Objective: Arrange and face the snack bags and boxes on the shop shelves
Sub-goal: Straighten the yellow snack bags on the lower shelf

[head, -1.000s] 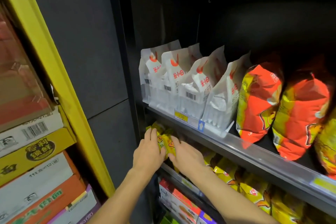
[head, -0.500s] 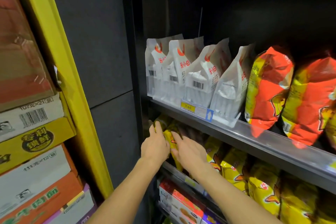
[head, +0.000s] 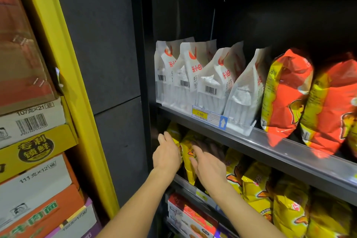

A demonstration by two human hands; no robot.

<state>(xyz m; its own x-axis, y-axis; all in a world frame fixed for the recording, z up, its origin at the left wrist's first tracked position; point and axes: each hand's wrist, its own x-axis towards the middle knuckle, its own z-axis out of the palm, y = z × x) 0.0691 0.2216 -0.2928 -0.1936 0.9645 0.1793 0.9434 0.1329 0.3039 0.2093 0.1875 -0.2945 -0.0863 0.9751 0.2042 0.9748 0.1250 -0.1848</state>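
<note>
Reaching beneath the upper shelf rail (head: 251, 142), your left hand (head: 167, 153) presses straight, closed fingers on the front yellow bag (head: 187, 164), close beside the black side wall (head: 152, 118). Your right hand (head: 208, 167) spreads blurred, straight fingers along its other side. The bag's bottom overhangs the lower rail (head: 201, 196); neighbouring yellow bags (head: 255, 185) crowd rightward.

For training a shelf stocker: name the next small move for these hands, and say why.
Probably push the yellow bag back and square it: it stands between the left hand and right hand, narrow edge forward, its bottom hanging over the shelf rail.
</note>
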